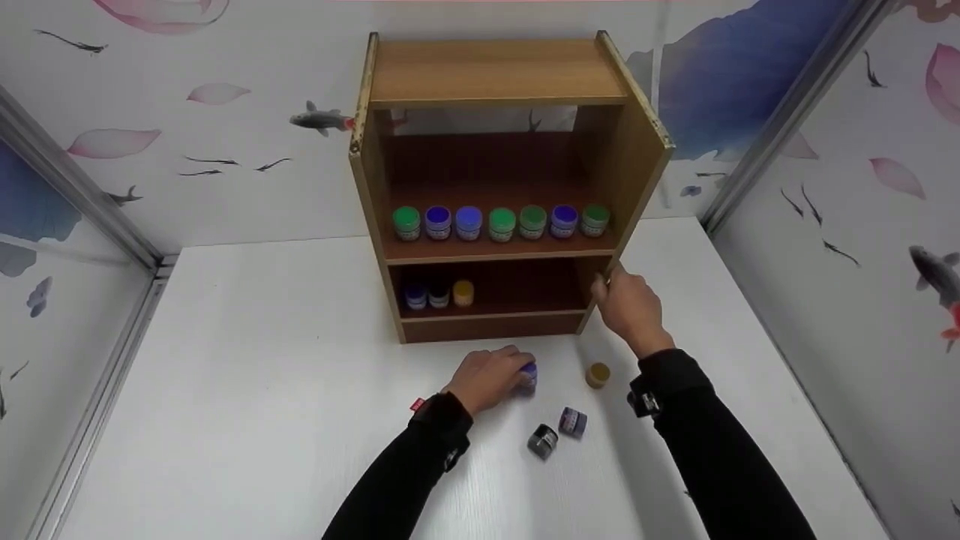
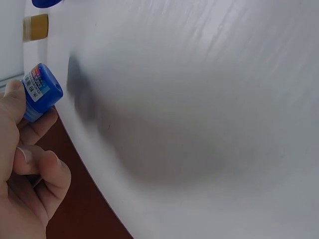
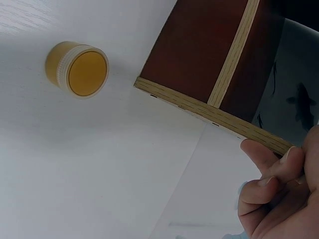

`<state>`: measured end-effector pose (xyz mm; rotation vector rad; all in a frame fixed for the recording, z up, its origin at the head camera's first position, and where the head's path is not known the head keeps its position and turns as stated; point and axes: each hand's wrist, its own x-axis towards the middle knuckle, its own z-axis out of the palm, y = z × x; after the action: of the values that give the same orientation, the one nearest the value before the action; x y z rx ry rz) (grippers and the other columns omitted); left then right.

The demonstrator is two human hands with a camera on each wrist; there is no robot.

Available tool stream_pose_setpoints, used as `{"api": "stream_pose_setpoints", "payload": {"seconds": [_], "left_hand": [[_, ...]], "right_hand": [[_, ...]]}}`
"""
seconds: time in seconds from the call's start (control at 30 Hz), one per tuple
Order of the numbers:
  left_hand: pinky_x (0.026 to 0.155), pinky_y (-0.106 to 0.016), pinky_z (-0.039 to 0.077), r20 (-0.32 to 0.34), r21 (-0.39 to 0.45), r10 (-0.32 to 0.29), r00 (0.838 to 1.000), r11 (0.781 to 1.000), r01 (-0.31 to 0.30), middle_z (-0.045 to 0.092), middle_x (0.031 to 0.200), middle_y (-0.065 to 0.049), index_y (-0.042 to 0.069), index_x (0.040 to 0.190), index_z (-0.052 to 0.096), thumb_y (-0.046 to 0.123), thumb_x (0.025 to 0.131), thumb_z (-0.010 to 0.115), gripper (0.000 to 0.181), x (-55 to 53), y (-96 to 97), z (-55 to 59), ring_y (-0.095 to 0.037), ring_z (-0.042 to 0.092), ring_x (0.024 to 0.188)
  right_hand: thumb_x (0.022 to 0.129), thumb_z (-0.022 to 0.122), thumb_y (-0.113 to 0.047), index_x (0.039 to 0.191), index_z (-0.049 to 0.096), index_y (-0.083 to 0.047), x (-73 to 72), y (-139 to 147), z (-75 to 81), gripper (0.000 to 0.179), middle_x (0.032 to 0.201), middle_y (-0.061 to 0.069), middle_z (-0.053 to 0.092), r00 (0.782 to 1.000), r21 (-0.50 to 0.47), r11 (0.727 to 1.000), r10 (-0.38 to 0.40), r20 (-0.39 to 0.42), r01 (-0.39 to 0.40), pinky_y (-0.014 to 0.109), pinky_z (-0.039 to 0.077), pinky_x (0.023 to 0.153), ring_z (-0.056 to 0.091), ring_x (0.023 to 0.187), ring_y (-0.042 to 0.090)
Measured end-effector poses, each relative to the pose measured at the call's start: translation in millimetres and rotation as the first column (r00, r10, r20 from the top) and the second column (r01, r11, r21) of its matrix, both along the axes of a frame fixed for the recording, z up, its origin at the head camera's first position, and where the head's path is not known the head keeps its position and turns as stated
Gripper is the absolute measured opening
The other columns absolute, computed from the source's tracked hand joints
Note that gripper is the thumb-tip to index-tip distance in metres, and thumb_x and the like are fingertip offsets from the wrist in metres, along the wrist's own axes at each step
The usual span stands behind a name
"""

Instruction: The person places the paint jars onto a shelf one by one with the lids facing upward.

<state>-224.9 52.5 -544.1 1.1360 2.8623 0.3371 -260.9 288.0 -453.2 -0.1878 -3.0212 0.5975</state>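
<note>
My left hand (image 1: 486, 379) pinches a small blue paint jar (image 2: 42, 92) between thumb and fingers, in front of the wooden shelf unit (image 1: 491, 327). In the left wrist view the jar is tilted, its printed label showing. My right hand (image 1: 630, 306) grips the front edge of the unit's right side panel (image 3: 224, 118), low down. Nearby on the white table stands a yellow paint jar (image 3: 88, 73). Closer to me, a black jar (image 1: 542, 442) and a purple-blue jar (image 1: 573, 422) lie on their sides.
A row of several green and blue jars (image 1: 502, 223) lines the middle shelf. On the lower shelf, at the left, are a blue jar (image 1: 415, 297), a dark jar (image 1: 439, 297) and a yellow jar (image 1: 463, 292). Patterned walls enclose the table (image 1: 262, 375) behind and at both sides.
</note>
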Motion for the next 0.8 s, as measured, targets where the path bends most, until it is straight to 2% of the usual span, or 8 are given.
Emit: {"api": "stream_pose_setpoints", "payload": {"seconds": [0.23, 0.37, 0.53, 0.8], "left_hand": [[0.080, -0.031, 0.054, 0.042, 0.008, 0.001, 0.999, 1.000, -0.001, 0.067, 0.120, 0.004, 0.025, 0.131, 0.059, 0.038, 0.101, 0.049, 0.034, -1.5, -4.4, 11.4, -0.014, 0.067, 0.097], [0.082, -0.031, 0.054, 0.025, 0.006, -0.011, 1.000, 1.000, 0.011, 0.066, 0.122, 0.003, 0.024, 0.131, 0.059, 0.039, 0.101, 0.049, 0.035, -3.5, -7.8, 15.7, -0.014, 0.066, 0.097], [0.081, -0.030, 0.055, -0.012, 0.005, -0.039, 0.999, 0.999, 0.040, 0.065, 0.123, 0.002, 0.023, 0.134, 0.058, 0.032, 0.102, 0.051, 0.034, -6.1, -10.9, 20.7, -0.014, 0.066, 0.094], [0.076, -0.029, 0.054, -0.002, 0.032, -0.043, 0.999, 0.999, 0.043, 0.064, 0.124, 0.001, 0.024, 0.138, 0.054, 0.034, 0.103, 0.047, 0.037, -11.5, -14.4, 35.7, -0.013, 0.062, 0.080]], "right_hand": [[0.102, 0.037, -0.029, 0.089, 0.056, -0.001, -0.3, -0.7, 1.1, 0.036, 0.077, 0.014, 0.063, 1.000, 0.000, 1.000, -0.007, 0.011, 0.007, 0.031, 0.039, 0.050, 0.053, 0.061, 0.020], [0.102, 0.037, -0.029, 0.091, 0.057, 0.000, -0.1, 0.0, 1.1, 0.036, 0.078, 0.015, 0.064, 1.000, 0.005, 1.000, -0.007, -0.003, 0.007, 0.033, 0.041, 0.052, 0.055, 0.062, 0.021], [0.103, 0.037, -0.028, 0.097, 0.058, 0.001, 1.2, 1.1, 0.0, 0.036, 0.077, 0.015, 0.065, 1.000, 0.001, 1.000, 0.004, -0.019, -0.004, 0.032, 0.039, 0.051, 0.054, 0.060, 0.021], [0.102, 0.037, -0.029, 0.103, 0.058, 0.001, 1.4, 0.5, 0.7, 0.037, 0.080, 0.016, 0.066, 1.000, -0.007, 1.000, 0.012, -0.013, -0.012, 0.032, 0.040, 0.052, 0.054, 0.061, 0.021]]}}
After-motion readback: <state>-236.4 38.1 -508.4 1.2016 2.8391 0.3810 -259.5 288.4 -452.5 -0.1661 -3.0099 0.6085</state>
